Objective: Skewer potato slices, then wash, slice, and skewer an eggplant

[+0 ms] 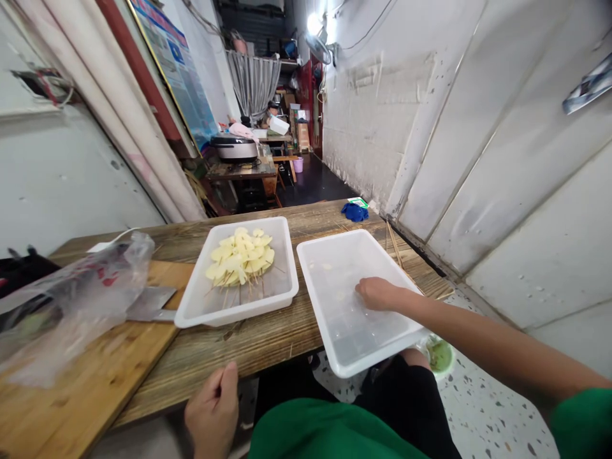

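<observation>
White tray (382, 352) at my five o'clock overhangs the wooden table (287, 331); pressing its near rim could tip it. My right hand (377, 293) is curled inside, grip I can't tell; left hand (213, 408), seven o'clock, is loosely closed.

White tray (342, 299), pale-yellow slices (241, 255), brown wood-grained table (234, 349)

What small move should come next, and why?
I'd probably bring the left hand to the near rim of the right-hand tray to steady it: that tray juts past the front edge of the table, and only the right hand reaches into it.
</observation>
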`<state>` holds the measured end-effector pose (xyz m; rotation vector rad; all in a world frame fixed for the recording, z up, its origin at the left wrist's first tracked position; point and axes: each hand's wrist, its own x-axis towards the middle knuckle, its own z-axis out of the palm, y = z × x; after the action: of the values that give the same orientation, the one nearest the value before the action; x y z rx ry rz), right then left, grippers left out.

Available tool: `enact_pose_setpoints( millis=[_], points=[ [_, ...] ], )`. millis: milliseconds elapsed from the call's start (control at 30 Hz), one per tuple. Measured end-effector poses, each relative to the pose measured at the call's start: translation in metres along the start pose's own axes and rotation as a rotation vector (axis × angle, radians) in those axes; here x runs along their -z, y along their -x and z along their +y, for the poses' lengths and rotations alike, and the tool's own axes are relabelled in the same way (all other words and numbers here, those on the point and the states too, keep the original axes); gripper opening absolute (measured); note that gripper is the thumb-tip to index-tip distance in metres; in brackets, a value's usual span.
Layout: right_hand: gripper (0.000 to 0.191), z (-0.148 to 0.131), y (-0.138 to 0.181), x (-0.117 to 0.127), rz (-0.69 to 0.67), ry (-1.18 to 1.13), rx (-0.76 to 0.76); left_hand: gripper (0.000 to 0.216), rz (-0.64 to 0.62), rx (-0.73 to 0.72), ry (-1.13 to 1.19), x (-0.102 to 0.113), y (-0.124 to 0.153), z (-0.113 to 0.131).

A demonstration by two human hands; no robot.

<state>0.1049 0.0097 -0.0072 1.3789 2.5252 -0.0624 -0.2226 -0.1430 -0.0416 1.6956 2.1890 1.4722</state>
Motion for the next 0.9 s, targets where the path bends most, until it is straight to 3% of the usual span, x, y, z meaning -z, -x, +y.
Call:
enact_pose_setpoints(
  millis=[300,533,667,800,900],
  points=[
    [0.028,-0.004,-0.031,0.006,0.029,-0.067,-0.124,0.044,0.048,-0.142,0.039,0.000,0.008,-0.003],
    [0.044,-0.026,-0.040,0.010,0.026,-0.166,0.005,0.044,0.041,-0.085,-0.002,0.000,0.007,-0.017],
    [0.028,-0.037,-0.047,0.008,0.013,-0.161,0.058,0.046,-0.001,-0.069,-0.033,-0.005,0.009,-0.023],
    [0.028,-0.040,-0.057,0.015,-0.043,-0.149,0.069,0.044,-0.024,-0.073,-0.056,-0.005,0.010,-0.031],
    [0.040,-0.036,-0.057,0.018,-0.096,-0.120,0.123,0.041,-0.009,-0.068,-0.066,-0.003,0.010,-0.038]
  ],
)
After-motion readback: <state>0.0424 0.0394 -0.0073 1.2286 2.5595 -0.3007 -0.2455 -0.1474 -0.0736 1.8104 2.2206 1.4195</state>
